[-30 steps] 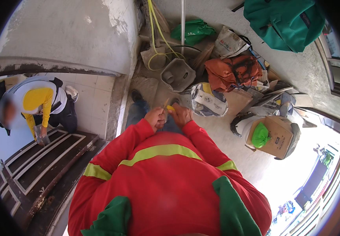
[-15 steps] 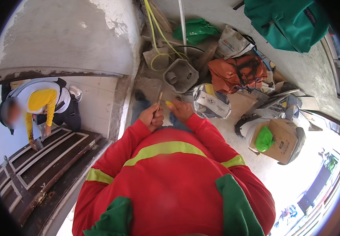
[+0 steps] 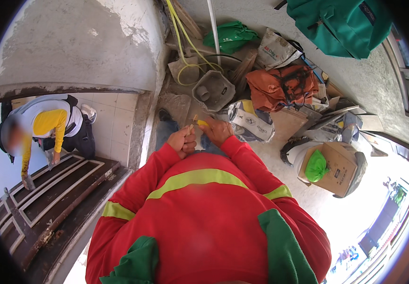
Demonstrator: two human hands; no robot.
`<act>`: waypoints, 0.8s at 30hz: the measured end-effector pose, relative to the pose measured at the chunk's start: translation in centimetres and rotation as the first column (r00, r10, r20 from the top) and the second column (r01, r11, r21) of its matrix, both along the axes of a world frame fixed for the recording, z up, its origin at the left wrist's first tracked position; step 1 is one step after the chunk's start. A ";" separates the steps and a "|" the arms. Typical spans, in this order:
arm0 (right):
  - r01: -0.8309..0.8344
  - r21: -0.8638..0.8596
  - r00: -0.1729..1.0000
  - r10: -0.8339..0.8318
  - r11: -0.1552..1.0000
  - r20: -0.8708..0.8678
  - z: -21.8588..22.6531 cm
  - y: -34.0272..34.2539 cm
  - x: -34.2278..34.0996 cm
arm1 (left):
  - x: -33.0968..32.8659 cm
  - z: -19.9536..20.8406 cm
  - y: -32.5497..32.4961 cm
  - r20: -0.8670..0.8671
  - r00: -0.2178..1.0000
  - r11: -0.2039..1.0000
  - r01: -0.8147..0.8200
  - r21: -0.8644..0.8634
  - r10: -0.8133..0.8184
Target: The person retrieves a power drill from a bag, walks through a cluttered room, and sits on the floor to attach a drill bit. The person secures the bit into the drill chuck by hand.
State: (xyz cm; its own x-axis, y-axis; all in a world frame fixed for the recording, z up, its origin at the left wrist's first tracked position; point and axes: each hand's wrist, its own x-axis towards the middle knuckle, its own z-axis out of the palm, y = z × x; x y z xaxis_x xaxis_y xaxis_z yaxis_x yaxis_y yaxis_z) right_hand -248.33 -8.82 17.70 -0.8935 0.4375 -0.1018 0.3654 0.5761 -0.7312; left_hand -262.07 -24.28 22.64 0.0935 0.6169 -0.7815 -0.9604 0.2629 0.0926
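The left hand (image 3: 181, 141) is clenched, pinching a slim pale piece (image 3: 189, 128) at its top. The right hand (image 3: 219, 131) grasps a small yellow item (image 3: 203, 123), its far end toward that piece — contact cannot be determined. Both items are between the hands. Step in hand, as judged: close two-handed work on the slim pale piece. The next move calls for a steady left hand — and fine control from the right. A grey basin (image 3: 219, 91) stands beyond them.

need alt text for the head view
A person's right hand pinches a small yellow object near the left hand, which seems to hold a thin stick. At left a co-worker bends over a dark panel; bags and a cardboard box lie at right.
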 end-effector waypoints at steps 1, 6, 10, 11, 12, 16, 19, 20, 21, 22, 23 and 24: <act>0.000 -0.002 1.000 0.000 1.000 -0.013 -0.5 -0.1 0.1 | 0.1 0.0 0.0 0.005 1.000 1.000 -0.004 -0.021 0.004; -0.036 0.187 0.992 0.012 0.982 0.127 -7.4 -0.5 2.2 | 1.1 -0.2 -0.1 0.023 1.000 0.999 0.002 -0.033 -0.002; 0.232 0.141 0.949 -0.256 0.963 0.186 -9.8 5.8 6.2 | 1.2 1.8 -1.3 -0.023 0.999 0.998 0.040 0.050 -0.039; 0.203 0.117 0.947 -0.225 0.972 0.228 -9.3 6.6 7.3 | 1.1 1.9 -1.2 -0.095 0.995 1.000 0.018 0.019 -0.017; 0.175 0.093 0.943 -0.194 0.980 0.269 -9.0 6.6 7.8 | 0.9 1.8 -0.7 -0.166 0.986 1.000 -0.004 -0.010 0.002; 0.010 0.025 0.999 -0.011 1.000 0.030 -2.7 1.7 3.2 | 1.4 1.2 0.4 -0.278 0.960 0.999 0.014 -0.039 -0.024; -0.092 -0.090 0.996 0.089 0.992 -0.031 1.2 0.3 1.2 | 1.5 0.9 0.7 -0.304 0.952 1.000 0.026 -0.013 -0.028; -0.115 -0.107 0.993 0.113 0.988 -0.023 2.0 0.3 0.9 | 1.6 0.8 0.7 -0.309 0.951 1.000 0.027 -0.010 -0.029; -0.115 -0.098 0.993 0.113 0.989 -0.029 2.1 0.4 1.0 | 1.6 0.6 0.6 -0.314 0.949 1.000 0.028 -0.006 -0.029; -0.116 -0.088 0.993 0.114 0.989 -0.035 2.2 0.5 1.1 | 1.7 0.5 0.4 -0.319 0.947 1.000 0.029 -0.003 -0.028; -0.117 -0.079 0.993 0.115 0.990 -0.039 2.1 0.6 1.2 | 1.8 0.4 0.4 -0.314 0.949 0.999 0.034 0.002 -0.031; -0.100 -0.060 0.993 0.095 0.993 -0.074 1.9 0.6 1.2 | 1.9 0.4 0.4 -0.310 0.950 0.999 0.037 0.006 -0.034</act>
